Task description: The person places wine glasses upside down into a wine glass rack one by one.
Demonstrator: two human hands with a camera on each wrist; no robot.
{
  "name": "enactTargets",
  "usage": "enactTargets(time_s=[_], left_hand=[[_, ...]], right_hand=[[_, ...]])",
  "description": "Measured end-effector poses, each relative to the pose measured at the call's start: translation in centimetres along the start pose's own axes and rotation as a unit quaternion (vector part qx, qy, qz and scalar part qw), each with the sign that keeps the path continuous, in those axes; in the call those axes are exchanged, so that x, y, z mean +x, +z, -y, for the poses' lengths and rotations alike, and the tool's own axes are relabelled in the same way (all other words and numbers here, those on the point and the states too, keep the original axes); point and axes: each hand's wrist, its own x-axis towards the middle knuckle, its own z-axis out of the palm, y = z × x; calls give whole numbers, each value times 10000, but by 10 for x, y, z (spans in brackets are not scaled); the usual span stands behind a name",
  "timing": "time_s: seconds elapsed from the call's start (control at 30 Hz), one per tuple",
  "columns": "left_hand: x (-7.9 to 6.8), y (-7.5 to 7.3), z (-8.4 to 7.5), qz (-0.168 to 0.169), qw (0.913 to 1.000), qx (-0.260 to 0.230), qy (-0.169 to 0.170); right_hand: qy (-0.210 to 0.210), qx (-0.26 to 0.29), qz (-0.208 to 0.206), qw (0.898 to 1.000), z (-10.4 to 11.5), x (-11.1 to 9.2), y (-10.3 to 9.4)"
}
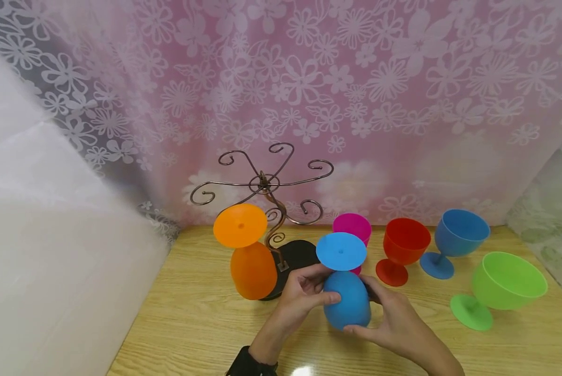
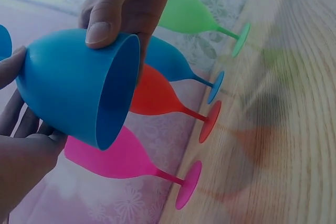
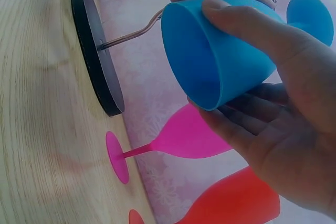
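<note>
A light blue cup (image 1: 347,303) is upside down, raised over the tabletop (image 1: 191,324), with the left hand (image 1: 304,295) and right hand (image 1: 393,321) both gripping its bowl. Just behind it stands a pink cup (image 1: 351,223). To the left, an orange cup (image 1: 253,271) hangs upside down on a metal rack (image 1: 263,184). Rightward stand a red cup (image 1: 405,243), a darker blue cup (image 1: 460,235) and a green cup (image 1: 506,282), all upright.
</note>
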Motion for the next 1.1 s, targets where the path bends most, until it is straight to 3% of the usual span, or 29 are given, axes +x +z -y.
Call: enactTargets(time_s=[0.6, 0.8, 0.9, 1.1], left_hand=[[-1, -1, -1, 151, 9995, 167, 230], [0, -7, 3, 235, 9974, 264, 624], [1, -14, 7, 102, 9971, 421, 625], [4, -35, 13, -611, 9909, 1198, 29]], right_hand=[[75, -244, -172, 9995, 2, -3, 1], [24, -210, -356, 9991, 2, -1, 2], [13, -258, -661, 9975, 2, 0, 2], [-19, -348, -1190, 9923, 2, 1, 3]])
